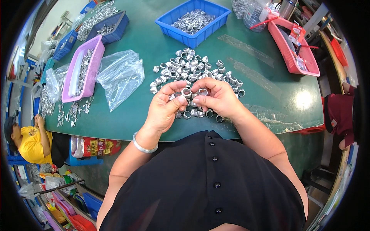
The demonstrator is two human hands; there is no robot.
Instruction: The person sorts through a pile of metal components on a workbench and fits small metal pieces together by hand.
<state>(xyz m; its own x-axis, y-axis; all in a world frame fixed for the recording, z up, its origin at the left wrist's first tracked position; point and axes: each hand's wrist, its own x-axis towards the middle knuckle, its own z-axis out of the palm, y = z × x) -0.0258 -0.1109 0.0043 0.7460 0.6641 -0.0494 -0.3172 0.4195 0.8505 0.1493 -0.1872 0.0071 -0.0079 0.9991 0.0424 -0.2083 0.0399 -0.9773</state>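
Both hands are close together over a loose pile of small silvery metal ring-shaped fittings [189, 66] on the green table. My left hand [166, 103] is closed, pinching a metal ring fitting [186, 92] between thumb and fingers. Its round opening faces up. Just to the right, my right hand [216, 96] pinches another metal ring fitting [203, 92] with thumb and forefinger. More fittings lie beneath and around the fingers, partly hidden by them.
A blue bin [163, 29] of small metal parts stands beyond the pile. To the left are a clear plastic bag [122, 77] and a pink basket [98, 69]; a red-pink basket [287, 57] stands at right. People sit at left [32, 142] and stand at right [339, 115].
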